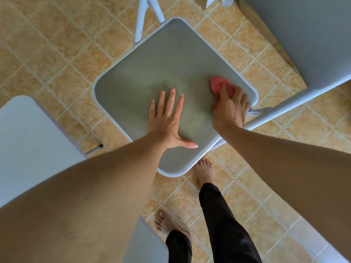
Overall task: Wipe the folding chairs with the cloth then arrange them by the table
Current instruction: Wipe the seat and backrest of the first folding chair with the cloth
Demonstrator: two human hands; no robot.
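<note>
Right hand (230, 109) grips the cloth (221, 87) at the seat (161, 73) edge; left hand (167, 118) lies flat, fingers spread, bracing mid-seat beside it. Risk: chair folds or slides under uneven pressure (tile floor (57, 54), probably slick).

The far half of the grey seat (161, 69) lies bare, free for a sweep; the left hand (167, 118) lies flat on its near part. A frame tube (275, 114) crowds the right edge (just beside the right hand (231, 109) holding the cloth (218, 84)), and a pale panel (24, 139) flanks the left
</note>
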